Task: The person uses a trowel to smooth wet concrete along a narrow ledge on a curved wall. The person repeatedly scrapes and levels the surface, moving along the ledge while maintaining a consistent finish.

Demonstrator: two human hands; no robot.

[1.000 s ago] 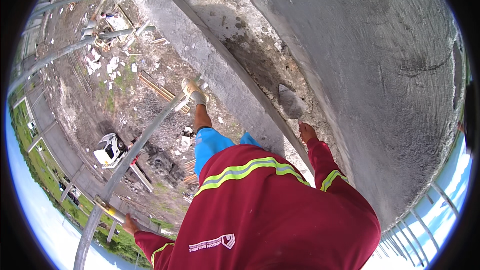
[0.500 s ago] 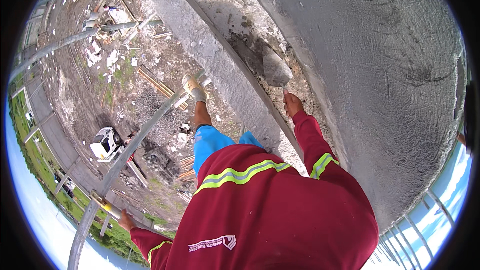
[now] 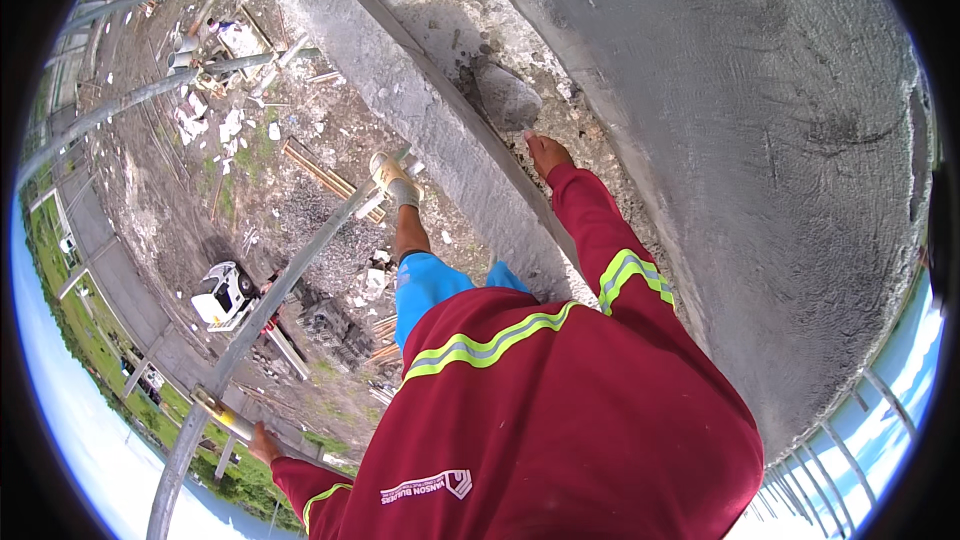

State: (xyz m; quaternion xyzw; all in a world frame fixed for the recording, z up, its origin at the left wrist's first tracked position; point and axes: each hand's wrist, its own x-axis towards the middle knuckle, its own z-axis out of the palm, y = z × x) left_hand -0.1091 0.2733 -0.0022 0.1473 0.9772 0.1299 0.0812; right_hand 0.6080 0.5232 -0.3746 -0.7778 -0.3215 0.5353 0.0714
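My right hand point(image 3: 548, 154) is closed round the handle of a trowel point(image 3: 509, 98). The trowel's grey, mortar-smeared blade lies low in a rough concrete channel point(image 3: 440, 20) between a narrow concrete ledge and a large grey plastered surface point(image 3: 740, 120). Whether the blade touches the channel bottom is hard to tell. Away at the lower left, my left hand point(image 3: 264, 443) grips a pale metal scaffold tube point(image 3: 236, 421) with a yellow mark on it, close to where it meets a long grey pipe. The fingers' far side is hidden there.
The concrete ledge point(image 3: 400, 80) runs diagonally beside the channel. A long grey pipe point(image 3: 300, 265) crosses under my foot point(image 3: 390, 175). Far below lie rubble, timber planks point(image 3: 325, 175) and a white vehicle point(image 3: 222, 297). More railing pipes point(image 3: 150, 90) stand at the upper left.
My right hand and the trowel have moved up and left along the channel. My left hand keeps its place on the scaffold tube.
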